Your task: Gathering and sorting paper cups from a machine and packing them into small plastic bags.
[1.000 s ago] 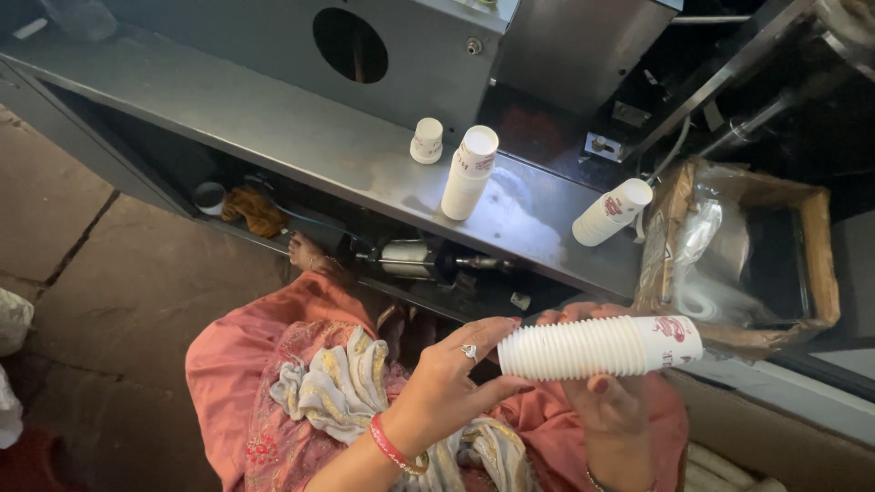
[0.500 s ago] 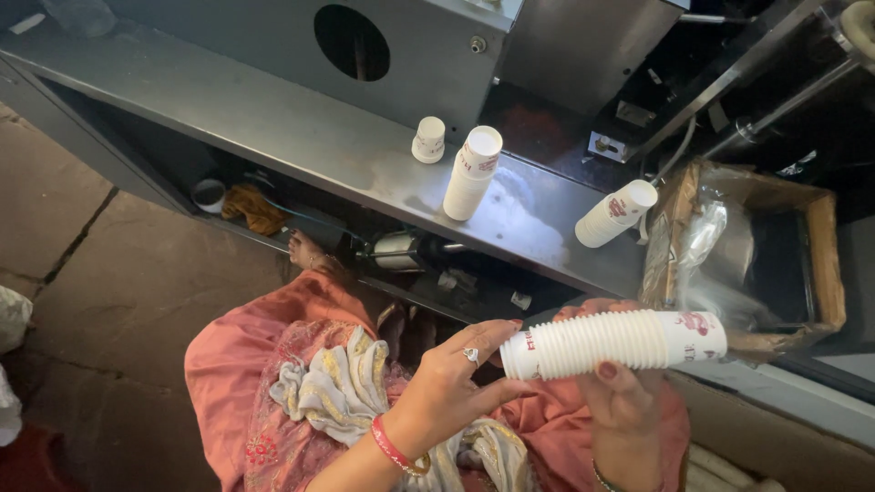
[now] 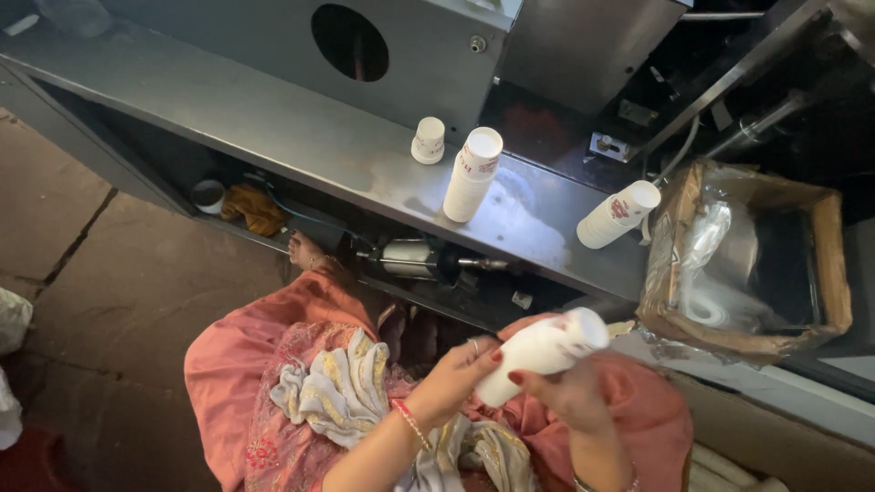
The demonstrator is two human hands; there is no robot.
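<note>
A stack of white paper cups (image 3: 540, 352) is held over my lap, tilted with its far end up to the right. My left hand (image 3: 453, 375), with a ring and a red bracelet, pinches the stack's lower end. My right hand (image 3: 567, 394) supports it from beneath, fingers curled around its middle. On the steel shelf (image 3: 301, 137) ahead stand a single small cup (image 3: 428, 139), an upright cup stack (image 3: 472, 175) and a leaning cup stack (image 3: 618, 214).
A cardboard box lined with clear plastic (image 3: 820, 273) sits at the right. A crumpled cloth (image 3: 337, 387) lies on my pink-clothed lap. Below the shelf are a metal part (image 3: 410, 258), a small cup (image 3: 209, 194) and a rag. A stone floor (image 3: 82, 273) is at the left.
The stack in my hands has swung from lying sideways to pointing up and away from me, so it looks shorter. My right hand has moved further under it.
</note>
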